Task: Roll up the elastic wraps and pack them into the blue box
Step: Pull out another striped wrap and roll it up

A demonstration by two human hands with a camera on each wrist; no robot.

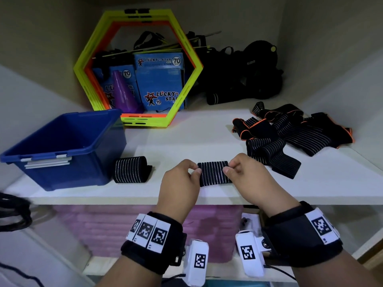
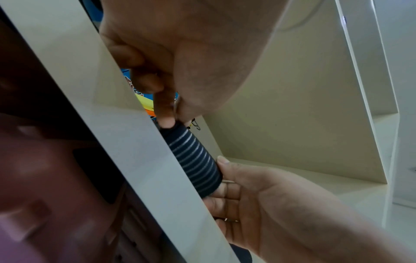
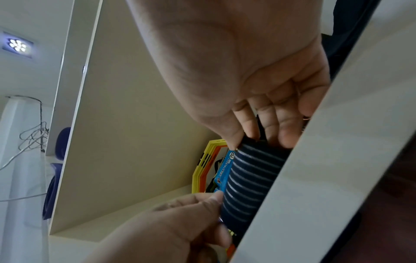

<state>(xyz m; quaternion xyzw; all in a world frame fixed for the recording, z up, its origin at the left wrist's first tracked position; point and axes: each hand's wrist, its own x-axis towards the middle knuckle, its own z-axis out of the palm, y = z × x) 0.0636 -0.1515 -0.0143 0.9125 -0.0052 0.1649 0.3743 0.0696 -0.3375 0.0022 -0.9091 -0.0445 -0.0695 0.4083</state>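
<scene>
A black elastic wrap with white stripes (image 1: 213,172) lies rolled near the front edge of the white shelf (image 1: 176,141). My left hand (image 1: 194,169) pinches its left end and my right hand (image 1: 229,167) pinches its right end. The left wrist view shows the wrap (image 2: 193,160) as a tight cylinder against the shelf edge, and so does the right wrist view, wrap (image 3: 249,183). A second rolled wrap (image 1: 131,169) lies just right of the blue box (image 1: 62,146), which stands open at the left with nothing visible inside. A pile of loose wraps (image 1: 290,137) lies at the right.
Yellow and orange hexagon frames (image 1: 87,65) lean at the back, around blue cartons (image 1: 161,83) and a purple cone (image 1: 122,94). Black gear (image 1: 248,75) fills the back right corner. A pink container (image 1: 124,224) sits on the shelf below.
</scene>
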